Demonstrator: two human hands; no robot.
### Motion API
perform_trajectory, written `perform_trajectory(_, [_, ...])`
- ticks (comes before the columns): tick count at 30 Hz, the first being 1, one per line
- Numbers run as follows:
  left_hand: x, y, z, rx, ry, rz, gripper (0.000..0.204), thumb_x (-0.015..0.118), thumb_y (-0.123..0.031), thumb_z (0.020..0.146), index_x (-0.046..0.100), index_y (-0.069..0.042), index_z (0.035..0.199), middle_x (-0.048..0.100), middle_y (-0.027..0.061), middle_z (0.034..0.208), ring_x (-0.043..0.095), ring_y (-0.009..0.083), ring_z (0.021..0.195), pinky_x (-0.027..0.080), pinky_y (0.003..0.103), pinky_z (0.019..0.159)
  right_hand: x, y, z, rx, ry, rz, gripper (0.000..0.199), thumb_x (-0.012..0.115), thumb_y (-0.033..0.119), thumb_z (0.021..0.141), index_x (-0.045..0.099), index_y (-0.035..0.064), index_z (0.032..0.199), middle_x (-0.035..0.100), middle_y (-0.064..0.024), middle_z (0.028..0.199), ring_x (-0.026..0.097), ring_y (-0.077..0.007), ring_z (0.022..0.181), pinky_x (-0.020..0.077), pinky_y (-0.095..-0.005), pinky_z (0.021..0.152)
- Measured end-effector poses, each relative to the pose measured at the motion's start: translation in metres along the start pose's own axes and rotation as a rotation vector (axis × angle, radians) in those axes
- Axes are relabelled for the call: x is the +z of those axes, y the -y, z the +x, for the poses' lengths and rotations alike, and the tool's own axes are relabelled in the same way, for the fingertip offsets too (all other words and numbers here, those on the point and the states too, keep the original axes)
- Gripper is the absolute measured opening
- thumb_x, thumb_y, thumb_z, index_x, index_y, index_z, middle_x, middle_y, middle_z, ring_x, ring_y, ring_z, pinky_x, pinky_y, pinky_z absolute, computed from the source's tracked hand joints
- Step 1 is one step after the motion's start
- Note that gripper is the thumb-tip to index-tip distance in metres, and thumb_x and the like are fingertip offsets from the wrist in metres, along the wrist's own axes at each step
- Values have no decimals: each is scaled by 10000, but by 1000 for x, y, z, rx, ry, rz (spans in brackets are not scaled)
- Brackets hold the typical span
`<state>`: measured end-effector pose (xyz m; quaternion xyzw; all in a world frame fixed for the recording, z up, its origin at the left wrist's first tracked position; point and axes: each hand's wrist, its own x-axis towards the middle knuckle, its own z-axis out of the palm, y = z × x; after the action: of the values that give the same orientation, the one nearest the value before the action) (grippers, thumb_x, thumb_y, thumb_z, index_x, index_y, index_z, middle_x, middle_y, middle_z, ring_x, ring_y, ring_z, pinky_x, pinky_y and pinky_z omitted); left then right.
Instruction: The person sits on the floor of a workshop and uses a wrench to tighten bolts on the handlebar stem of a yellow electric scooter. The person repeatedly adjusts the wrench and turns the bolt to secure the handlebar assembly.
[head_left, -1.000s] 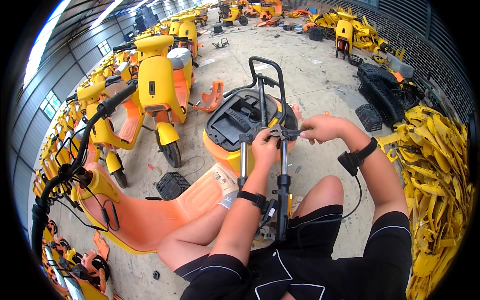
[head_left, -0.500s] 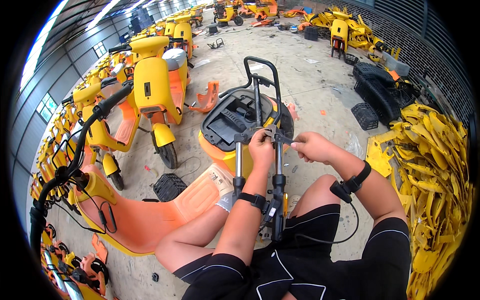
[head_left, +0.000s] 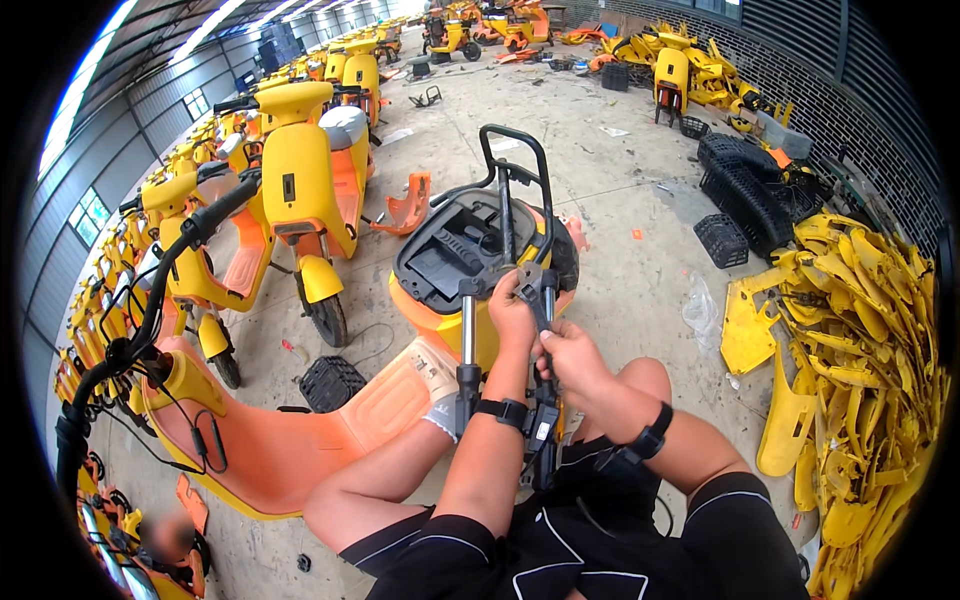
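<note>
A front fork point(head_left: 467, 340) with shiny tubes and black lower legs lies between my legs, its black steering tube point(head_left: 506, 215) pointing away from me. My left hand point(head_left: 512, 312) is closed around the fork's crown, between the two tubes; its fingers are partly hidden. Against the right side of the crown sits the head of a grey wrench point(head_left: 533, 300). My right hand point(head_left: 572, 358) is closed on the wrench's handle end, close to the right fork leg. Beyond the crown is a yellow scooter body with a black seat-base tray point(head_left: 455, 250) and a black rear rack point(head_left: 540, 150).
An orange footboard point(head_left: 300, 440) curves along my left, with black handlebars point(head_left: 150, 300) above it. Yellow scooters point(head_left: 295, 175) stand in rows at the left. Yellow panels point(head_left: 850, 370) are piled at the right, near black baskets point(head_left: 722, 240). A black crate point(head_left: 332, 380) lies on the floor.
My right hand has swung down and toward me with the wrench handle, which now points along the fork instead of out to the right. The left hand stays at the crown.
</note>
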<state>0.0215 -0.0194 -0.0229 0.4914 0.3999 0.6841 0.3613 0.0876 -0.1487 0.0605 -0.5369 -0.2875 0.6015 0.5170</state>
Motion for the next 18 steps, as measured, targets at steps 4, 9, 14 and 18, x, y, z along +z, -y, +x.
perform_trajectory(4, [-4, 28, 4, 15, 10, -73, 319, 775, -15, 791, 734, 24, 1105, 741, 118, 1116, 688, 204, 1003, 530, 312, 897, 32, -13, -3, -38, -116, 135, 135, 485, 113, 1063, 544, 5, 1118, 589, -38, 840, 538, -109, 631, 462, -277, 547])
perform_trajectory(9, [-13, 46, 9, -13, 31, -159, 340, 772, -14, 823, 708, 31, 1154, 739, 111, 1115, 684, 187, 1012, 529, 305, 902, 61, -33, 3, -104, -200, 166, 136, 486, 125, 1059, 545, 6, 1088, 588, -43, 835, 541, -109, 617, 454, -284, 537])
perform_trajectory(14, [-3, 20, -2, -89, 62, -222, 343, 775, -15, 832, 701, 35, 1162, 739, 106, 1115, 682, 180, 1006, 528, 301, 901, 42, -38, 16, -84, -160, 118, 171, 494, 102, 1049, 498, -5, 1181, 610, -66, 890, 567, -123, 688, 491, -286, 646])
perform_trajectory(18, [-10, 6, -2, -48, 51, -120, 354, 785, -16, 834, 692, 37, 1172, 738, 99, 1112, 682, 174, 995, 528, 299, 902, 42, -32, 15, -67, -103, 97, 190, 494, 88, 1046, 479, -14, 1205, 617, -79, 919, 577, -131, 700, 500, -290, 654])
